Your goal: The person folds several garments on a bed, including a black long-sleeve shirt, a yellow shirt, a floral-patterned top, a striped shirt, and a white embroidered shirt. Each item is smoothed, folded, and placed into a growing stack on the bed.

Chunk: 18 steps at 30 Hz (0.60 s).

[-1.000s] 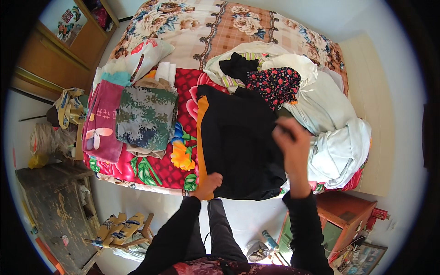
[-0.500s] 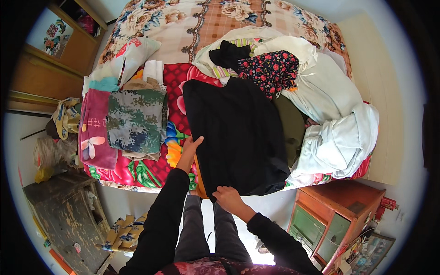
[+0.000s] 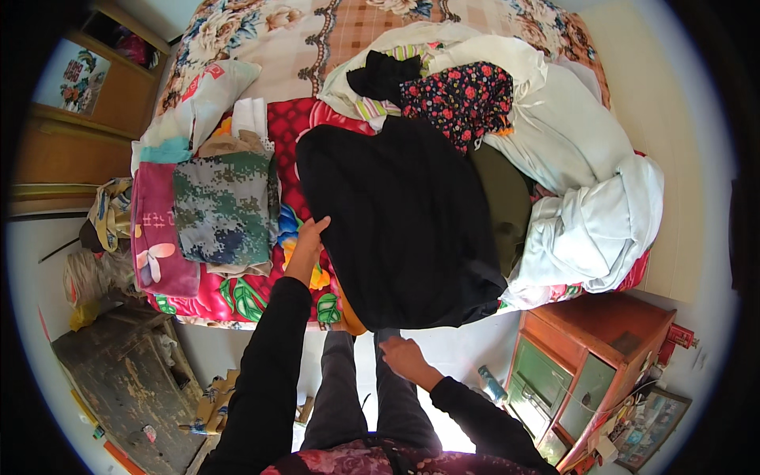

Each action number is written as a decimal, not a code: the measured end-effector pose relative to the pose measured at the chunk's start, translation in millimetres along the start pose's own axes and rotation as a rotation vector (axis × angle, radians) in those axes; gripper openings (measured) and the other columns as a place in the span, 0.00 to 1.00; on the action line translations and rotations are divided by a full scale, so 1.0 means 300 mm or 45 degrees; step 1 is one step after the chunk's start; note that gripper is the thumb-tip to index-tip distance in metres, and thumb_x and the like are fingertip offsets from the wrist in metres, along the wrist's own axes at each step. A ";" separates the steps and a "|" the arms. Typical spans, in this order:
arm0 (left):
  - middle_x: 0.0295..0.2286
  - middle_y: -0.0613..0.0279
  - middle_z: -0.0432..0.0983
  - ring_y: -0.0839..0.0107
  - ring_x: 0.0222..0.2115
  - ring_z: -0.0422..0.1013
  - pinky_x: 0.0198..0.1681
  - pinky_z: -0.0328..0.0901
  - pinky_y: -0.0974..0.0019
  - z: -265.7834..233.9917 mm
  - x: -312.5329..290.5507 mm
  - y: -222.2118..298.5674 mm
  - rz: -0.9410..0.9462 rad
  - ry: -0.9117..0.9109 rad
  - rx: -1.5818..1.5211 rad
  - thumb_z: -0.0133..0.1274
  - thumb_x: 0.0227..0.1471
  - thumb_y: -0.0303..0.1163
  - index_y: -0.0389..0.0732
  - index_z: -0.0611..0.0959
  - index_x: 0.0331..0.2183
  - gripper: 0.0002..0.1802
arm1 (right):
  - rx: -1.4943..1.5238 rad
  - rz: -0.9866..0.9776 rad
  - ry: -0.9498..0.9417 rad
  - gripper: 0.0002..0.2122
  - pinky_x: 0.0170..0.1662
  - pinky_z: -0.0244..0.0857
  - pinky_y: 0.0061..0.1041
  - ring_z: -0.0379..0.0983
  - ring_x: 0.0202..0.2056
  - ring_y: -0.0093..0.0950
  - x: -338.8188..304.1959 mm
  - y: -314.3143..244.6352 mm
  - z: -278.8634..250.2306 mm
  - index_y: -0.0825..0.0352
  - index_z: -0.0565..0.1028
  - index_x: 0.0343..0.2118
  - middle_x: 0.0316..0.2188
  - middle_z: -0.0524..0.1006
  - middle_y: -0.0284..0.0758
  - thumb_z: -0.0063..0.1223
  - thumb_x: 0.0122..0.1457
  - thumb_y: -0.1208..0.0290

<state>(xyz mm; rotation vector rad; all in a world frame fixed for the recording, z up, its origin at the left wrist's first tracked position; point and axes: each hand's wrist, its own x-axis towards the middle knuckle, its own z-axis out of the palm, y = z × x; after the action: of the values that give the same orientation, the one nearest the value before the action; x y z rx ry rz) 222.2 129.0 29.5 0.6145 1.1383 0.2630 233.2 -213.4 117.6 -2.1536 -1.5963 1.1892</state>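
A folded black garment [image 3: 400, 229] lies spread at the near side of the bed, partly over a dark olive cloth [image 3: 500, 210]. My left hand [image 3: 305, 247] grips its left edge, with the thumb on top and the other fingers mostly hidden. Just below the garment's near edge, my right hand [image 3: 408, 360] hangs in front of my legs, apart from the cloth, its fingers curled in with nothing seen in them. A strip of orange-yellow cloth [image 3: 352, 317] peeks out under the garment's near left corner.
Left of it sits a stack topped by a camouflage cloth [image 3: 223, 207] and a maroon towel [image 3: 165, 273]. A white plastic bag [image 3: 210, 99] stands behind. Floral black cloth [image 3: 463, 103] and a pale blanket [image 3: 590, 229] lie right. Two cabinets [image 3: 119, 380] [image 3: 590, 336] flank my legs.
My right hand has let go of the garment's near edge and drawn down and slightly right. The left hand stays at the left edge, a little farther left and up as the view shifts.
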 end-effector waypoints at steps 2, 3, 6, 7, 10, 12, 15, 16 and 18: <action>0.36 0.63 0.76 0.68 0.37 0.73 0.41 0.69 0.66 -0.018 0.030 -0.002 0.062 -0.013 -0.012 0.55 0.50 0.31 0.37 0.76 0.42 0.16 | 0.190 0.133 0.174 0.13 0.35 0.67 0.34 0.73 0.33 0.39 0.017 0.028 0.038 0.65 0.73 0.38 0.30 0.73 0.39 0.55 0.48 0.70; 0.36 0.62 0.77 0.69 0.37 0.73 0.40 0.69 0.67 -0.028 0.048 -0.005 0.078 -0.015 -0.061 0.56 0.50 0.32 0.38 0.76 0.42 0.16 | 0.269 0.331 0.195 0.13 0.37 0.68 0.35 0.73 0.35 0.41 0.041 0.030 0.035 0.66 0.72 0.38 0.31 0.73 0.41 0.55 0.48 0.71; 0.36 0.62 0.77 0.70 0.36 0.74 0.39 0.69 0.68 0.046 0.029 0.044 0.106 -0.039 -0.066 0.55 0.51 0.31 0.38 0.77 0.41 0.15 | 0.328 0.544 0.592 0.13 0.35 0.68 0.36 0.73 0.34 0.41 0.113 0.057 0.049 0.66 0.72 0.37 0.30 0.73 0.41 0.56 0.47 0.70; 0.36 0.62 0.77 0.69 0.37 0.74 0.40 0.68 0.67 0.046 0.041 0.057 0.132 -0.060 -0.036 0.54 0.51 0.31 0.38 0.76 0.41 0.15 | 0.264 0.576 0.553 0.12 0.35 0.69 0.35 0.74 0.33 0.40 0.135 0.065 0.056 0.66 0.72 0.36 0.30 0.73 0.41 0.57 0.47 0.70; 0.37 0.61 0.76 0.67 0.39 0.73 0.42 0.68 0.63 0.028 0.077 0.089 0.141 -0.088 0.029 0.53 0.52 0.33 0.39 0.75 0.42 0.15 | 0.137 0.693 0.367 0.11 0.33 0.70 0.35 0.74 0.33 0.39 0.174 0.099 0.115 0.67 0.72 0.32 0.32 0.73 0.41 0.58 0.46 0.71; 0.37 0.61 0.76 0.66 0.39 0.73 0.41 0.69 0.62 0.010 0.097 0.106 0.064 -0.063 0.036 0.53 0.52 0.32 0.39 0.74 0.42 0.14 | 0.136 0.797 0.165 0.12 0.34 0.70 0.35 0.74 0.34 0.38 0.186 0.136 0.156 0.67 0.70 0.33 0.35 0.72 0.42 0.58 0.46 0.71; 0.39 0.60 0.75 0.65 0.38 0.74 0.39 0.69 0.61 0.013 0.099 0.097 0.070 -0.088 0.028 0.54 0.52 0.33 0.40 0.73 0.44 0.17 | 0.304 0.821 0.403 0.09 0.37 0.69 0.36 0.73 0.36 0.41 0.165 0.141 0.176 0.65 0.71 0.31 0.36 0.71 0.42 0.57 0.47 0.71; 0.39 0.60 0.75 0.65 0.38 0.74 0.39 0.69 0.61 0.022 0.090 0.090 0.069 -0.089 0.043 0.54 0.52 0.33 0.40 0.73 0.44 0.18 | 0.393 0.806 0.565 0.08 0.37 0.69 0.37 0.73 0.36 0.41 0.157 0.133 0.163 0.65 0.72 0.30 0.35 0.71 0.43 0.57 0.47 0.71; 0.41 0.60 0.75 0.65 0.40 0.73 0.42 0.68 0.60 0.018 0.062 0.055 -0.039 -0.072 0.065 0.55 0.51 0.34 0.40 0.72 0.46 0.20 | 0.410 0.772 0.576 0.08 0.38 0.68 0.38 0.72 0.37 0.43 0.163 0.121 0.139 0.65 0.72 0.30 0.34 0.71 0.43 0.56 0.47 0.70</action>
<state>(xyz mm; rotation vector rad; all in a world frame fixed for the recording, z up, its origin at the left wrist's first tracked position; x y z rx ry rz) 236.4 149.7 26.3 0.6456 1.1018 0.1900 234.1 -196.8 45.7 -2.5062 -0.5414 0.9021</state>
